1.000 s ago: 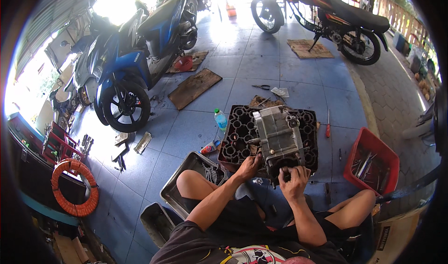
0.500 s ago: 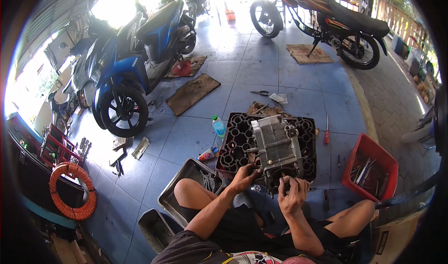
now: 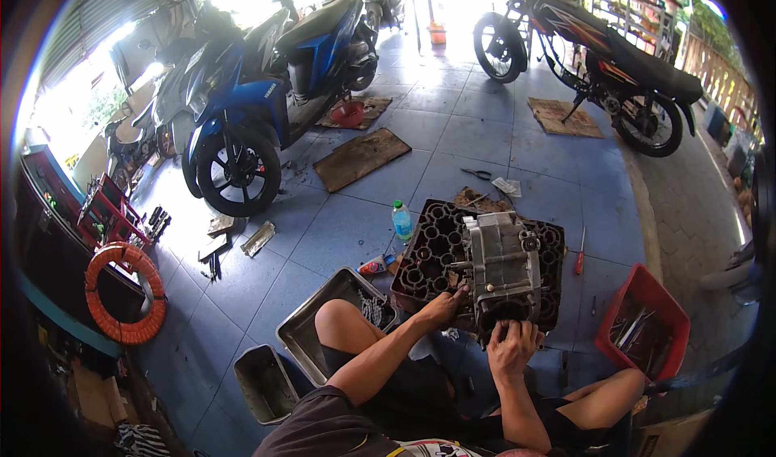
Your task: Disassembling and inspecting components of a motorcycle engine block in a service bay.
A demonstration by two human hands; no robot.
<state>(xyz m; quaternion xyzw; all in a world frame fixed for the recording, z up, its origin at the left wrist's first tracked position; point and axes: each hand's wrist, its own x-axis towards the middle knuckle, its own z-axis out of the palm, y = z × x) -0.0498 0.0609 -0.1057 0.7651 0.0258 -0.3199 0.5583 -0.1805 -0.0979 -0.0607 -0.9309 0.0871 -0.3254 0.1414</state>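
Observation:
A grey metal motorcycle engine case [image 3: 503,255] rests on an upturned dark crate [image 3: 432,251] in front of my lap. My left hand [image 3: 444,308] is closed against the near left side of the case, its fingertips gripping the edge near a protruding shaft. At the round dark opening of the case's near end is my right hand [image 3: 514,349], fingers curled together and thumb tucked in. Whatever those fingers pinch is hidden by the hand itself.
A metal tray [image 3: 293,328] with a chain and a smaller bin [image 3: 260,384] stand left. A red tub [image 3: 683,315] of tools and a screwdriver [image 3: 579,255] lie right. Beyond are a bottle [image 3: 402,221], pliers [image 3: 477,172], a blue scooter [image 3: 250,109] and a motorcycle [image 3: 594,61].
The whole view has shifted, so the scene sits further right. My right hand's fingers have moved closer in against the case's near opening; my left hand stays at its side.

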